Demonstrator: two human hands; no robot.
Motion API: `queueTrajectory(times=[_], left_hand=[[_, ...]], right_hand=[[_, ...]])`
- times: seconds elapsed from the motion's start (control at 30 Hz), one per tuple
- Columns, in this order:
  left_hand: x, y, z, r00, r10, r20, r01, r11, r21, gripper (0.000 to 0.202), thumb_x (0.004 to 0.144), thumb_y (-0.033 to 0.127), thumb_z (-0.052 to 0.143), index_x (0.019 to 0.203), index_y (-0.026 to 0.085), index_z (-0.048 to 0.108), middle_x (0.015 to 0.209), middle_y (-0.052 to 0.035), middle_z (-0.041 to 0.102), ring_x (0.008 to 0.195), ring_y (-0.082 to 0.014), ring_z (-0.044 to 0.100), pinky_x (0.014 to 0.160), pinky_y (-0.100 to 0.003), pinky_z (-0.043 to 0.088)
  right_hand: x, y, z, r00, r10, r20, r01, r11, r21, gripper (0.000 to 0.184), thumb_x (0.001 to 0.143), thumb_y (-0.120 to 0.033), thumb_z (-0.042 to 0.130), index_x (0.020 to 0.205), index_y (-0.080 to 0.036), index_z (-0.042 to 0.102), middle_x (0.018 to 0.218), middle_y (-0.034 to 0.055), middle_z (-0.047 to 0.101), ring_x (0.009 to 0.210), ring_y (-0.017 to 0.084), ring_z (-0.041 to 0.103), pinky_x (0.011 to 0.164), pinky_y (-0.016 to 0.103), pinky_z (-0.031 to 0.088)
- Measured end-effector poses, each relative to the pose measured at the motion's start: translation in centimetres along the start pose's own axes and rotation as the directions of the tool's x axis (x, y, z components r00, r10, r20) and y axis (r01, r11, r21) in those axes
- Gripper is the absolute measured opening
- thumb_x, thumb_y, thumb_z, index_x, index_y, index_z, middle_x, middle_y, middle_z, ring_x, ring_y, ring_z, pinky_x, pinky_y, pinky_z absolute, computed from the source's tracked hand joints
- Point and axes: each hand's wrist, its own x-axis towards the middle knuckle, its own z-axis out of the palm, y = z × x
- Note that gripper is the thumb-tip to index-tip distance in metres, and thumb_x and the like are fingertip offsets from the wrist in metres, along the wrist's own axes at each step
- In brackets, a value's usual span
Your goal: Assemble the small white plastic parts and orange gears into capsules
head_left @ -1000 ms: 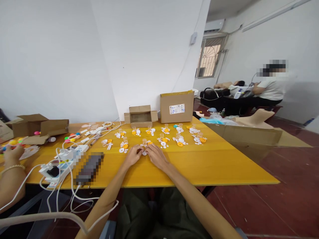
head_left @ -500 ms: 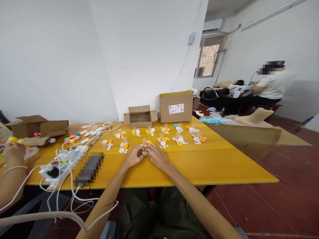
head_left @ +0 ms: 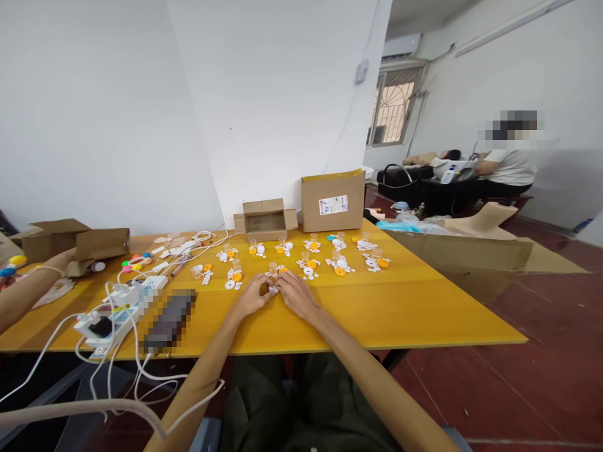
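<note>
My left hand point(head_left: 252, 295) and my right hand point(head_left: 294, 293) meet on the yellow table point(head_left: 400, 307), fingertips pinched together on a small white plastic part point(head_left: 272, 289). Just beyond them lie two rows of small sets of white and orange plastic pieces point(head_left: 308, 267), each with a tiny clear cup. What exactly sits between my fingers is too small to make out.
Two cardboard boxes point(head_left: 333, 202) stand at the table's far edge. A power strip with white cables point(head_left: 113, 311) and a blurred dark device point(head_left: 168, 319) lie left of my hands. Another person's arm point(head_left: 28, 292) reaches toward an open box point(head_left: 78, 242) at far left. A seated person point(head_left: 506, 166) works behind.
My hands stay together on the small part. The other person's arm at the left has lifted from the table and stretched toward the open cardboard box.
</note>
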Motion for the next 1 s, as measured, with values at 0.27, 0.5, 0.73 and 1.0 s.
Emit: queueTrajectory(times=[0.27,0.5,0.73,1.0], left_hand=[[0.1,0.1,0.0,1.000,-0.009,-0.005,0.009,1.000,-0.008,0.007,0.084,0.028,0.064,0.084,0.021,0.065,0.090,-0.0026,0.066,0.090,-0.0200,0.062,0.092,-0.036,0.049],[0.1,0.3,0.1,1.000,-0.002,-0.006,0.002,0.999,-0.044,0.009,0.083,0.030,0.067,0.081,0.021,0.066,0.089,-0.0029,0.068,0.089,-0.0203,0.062,0.092,-0.036,0.050],[0.2,0.3,0.1,1.000,-0.015,-0.008,0.014,0.999,-0.045,0.009,0.082,0.030,0.068,0.082,0.021,0.067,0.091,-0.0032,0.070,0.091,-0.0207,0.063,0.091,-0.036,0.050],[0.3,0.0,0.2,1.000,-0.020,-0.003,0.020,0.998,-0.051,0.012,0.082,0.034,0.068,0.082,0.021,0.067,0.090,-0.0036,0.070,0.090,-0.0214,0.062,0.092,-0.037,0.050]], right_hand=[[0.4,0.3,-0.1,1.000,-0.018,-0.012,0.018,0.999,0.026,0.019,0.091,-0.008,0.055,0.084,-0.022,0.066,0.097,0.0060,0.065,0.092,0.020,0.058,0.080,0.034,0.051],[1.5,0.8,-0.9,0.994,-0.075,0.081,0.073,0.997,0.027,0.018,0.084,-0.005,0.061,0.080,-0.021,0.066,0.103,0.0078,0.066,0.100,0.021,0.059,0.082,0.033,0.051],[2.0,1.0,-1.3,0.982,-0.119,0.145,0.122,0.992,-0.014,0.021,0.080,0.000,0.061,0.084,-0.020,0.065,0.104,0.0080,0.066,0.100,0.022,0.059,0.084,0.034,0.050],[1.9,1.2,-0.9,0.986,-0.088,0.138,0.083,0.996,0.044,0.018,0.082,-0.004,0.062,0.081,-0.021,0.065,0.105,0.0070,0.067,0.101,0.021,0.060,0.084,0.033,0.049]])
